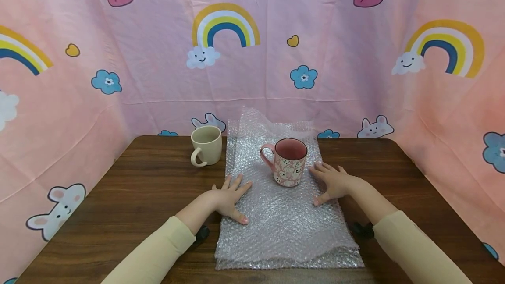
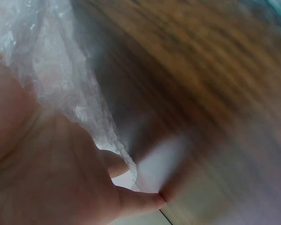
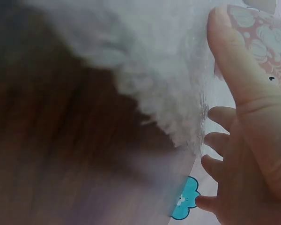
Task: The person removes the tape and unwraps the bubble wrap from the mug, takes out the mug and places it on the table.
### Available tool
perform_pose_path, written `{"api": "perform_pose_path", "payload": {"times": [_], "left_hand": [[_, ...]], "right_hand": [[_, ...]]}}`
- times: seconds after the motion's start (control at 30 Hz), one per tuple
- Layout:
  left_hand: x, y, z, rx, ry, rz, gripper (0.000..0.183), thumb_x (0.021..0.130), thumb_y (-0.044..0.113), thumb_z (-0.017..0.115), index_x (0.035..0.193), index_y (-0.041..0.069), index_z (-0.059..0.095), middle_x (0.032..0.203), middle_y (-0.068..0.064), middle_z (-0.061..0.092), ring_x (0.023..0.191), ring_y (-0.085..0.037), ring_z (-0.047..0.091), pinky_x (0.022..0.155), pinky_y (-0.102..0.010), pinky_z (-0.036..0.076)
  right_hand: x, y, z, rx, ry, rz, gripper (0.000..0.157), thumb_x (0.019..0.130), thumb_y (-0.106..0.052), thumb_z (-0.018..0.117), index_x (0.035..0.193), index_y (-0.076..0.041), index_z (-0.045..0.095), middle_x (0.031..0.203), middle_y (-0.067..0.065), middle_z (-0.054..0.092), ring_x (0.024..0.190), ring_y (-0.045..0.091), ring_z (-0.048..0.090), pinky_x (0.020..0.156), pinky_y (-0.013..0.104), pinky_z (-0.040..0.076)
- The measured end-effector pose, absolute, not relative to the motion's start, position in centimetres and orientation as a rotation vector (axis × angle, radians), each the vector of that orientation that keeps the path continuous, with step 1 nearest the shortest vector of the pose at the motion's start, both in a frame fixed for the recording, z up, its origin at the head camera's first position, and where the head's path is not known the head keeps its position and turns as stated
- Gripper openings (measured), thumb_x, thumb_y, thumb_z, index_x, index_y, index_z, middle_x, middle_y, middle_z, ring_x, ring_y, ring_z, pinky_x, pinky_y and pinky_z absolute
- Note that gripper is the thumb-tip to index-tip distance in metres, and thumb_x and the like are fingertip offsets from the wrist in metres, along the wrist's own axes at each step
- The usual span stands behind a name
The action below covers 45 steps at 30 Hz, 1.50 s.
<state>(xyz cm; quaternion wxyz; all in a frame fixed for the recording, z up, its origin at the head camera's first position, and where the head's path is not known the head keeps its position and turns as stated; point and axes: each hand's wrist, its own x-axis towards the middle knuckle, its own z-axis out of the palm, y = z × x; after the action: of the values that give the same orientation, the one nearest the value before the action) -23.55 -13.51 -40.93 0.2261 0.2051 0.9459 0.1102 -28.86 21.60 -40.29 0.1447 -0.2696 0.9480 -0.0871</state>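
Note:
A pink mug with a printed pattern stands upright on layered sheets of bubble wrap, its handle toward the left. My left hand lies with spread fingers on the wrap's left edge, and in the left wrist view the wrap's edge runs beside the palm. On the other side, my right hand rests with fingers apart on the right edge, just right of the pink mug and not gripping it. In the right wrist view the mug's patterned wall shows behind the thumb.
A cream mug stands upright on the brown wooden table, left of the wrap, its handle toward the front. A pink printed cloth hangs behind the table and along both sides. The wrap's far end reaches the back edge.

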Motion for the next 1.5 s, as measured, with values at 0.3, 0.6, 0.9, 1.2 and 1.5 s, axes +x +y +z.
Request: {"api": "perform_pose_path", "payload": {"times": [0.3,0.6,0.9,1.2,1.5], "left_hand": [[-23.7,-13.5,-41.4,0.584,2.615,0.295,0.11,0.072,0.058,0.074,0.155,0.019,0.013,0.158,-0.016,-0.004,0.14,-0.044,-0.01,0.099,-0.074,0.006],[-23.9,-13.5,-41.5,0.59,2.609,0.282,0.111,0.072,0.059,0.074,0.155,0.019,0.013,0.158,-0.016,-0.004,0.14,-0.044,-0.01,0.099,-0.075,0.006],[-24.1,-13.7,-41.0,0.608,2.612,0.266,0.11,0.072,0.06,0.074,0.155,0.02,0.013,0.158,-0.016,-0.004,0.141,-0.043,-0.009,0.101,-0.072,0.003],[-24.7,-14.1,-41.5,0.649,2.608,0.268,0.111,0.072,0.063,0.072,0.156,0.022,0.012,0.159,-0.013,-0.006,0.141,-0.041,-0.011,0.101,-0.072,0.002],[-24.5,-14.4,-40.8,0.661,2.608,0.233,0.111,0.071,0.065,0.072,0.155,0.021,0.016,0.159,-0.015,-0.001,0.141,-0.044,-0.004,0.103,-0.07,0.003]], "right_hand": [[-26.7,22.1,-40.4,-0.838,2.693,-0.265,0.118,0.064,-0.061,0.078,0.15,0.0,0.026,0.154,0.026,0.015,0.14,0.046,0.008,0.103,0.069,0.002],[-24.6,22.7,-40.6,-0.879,2.601,-0.292,0.124,0.061,-0.059,0.08,0.152,-0.001,0.019,0.156,0.025,0.009,0.141,0.044,0.01,0.103,0.069,0.005],[-24.3,22.8,-40.7,-0.897,2.616,-0.309,0.125,0.061,-0.059,0.08,0.152,-0.001,0.017,0.156,0.025,0.007,0.141,0.044,0.008,0.102,0.07,0.008],[-24.4,22.9,-40.9,-0.864,2.581,-0.327,0.127,0.061,-0.057,0.081,0.153,-0.002,0.013,0.156,0.024,0.002,0.142,0.043,0.003,0.102,0.07,0.008],[-24.4,22.4,-41.1,-0.826,2.575,-0.311,0.128,0.06,-0.06,0.081,0.154,-0.005,0.012,0.157,0.022,0.0,0.142,0.041,0.001,0.104,0.068,0.008]]}}
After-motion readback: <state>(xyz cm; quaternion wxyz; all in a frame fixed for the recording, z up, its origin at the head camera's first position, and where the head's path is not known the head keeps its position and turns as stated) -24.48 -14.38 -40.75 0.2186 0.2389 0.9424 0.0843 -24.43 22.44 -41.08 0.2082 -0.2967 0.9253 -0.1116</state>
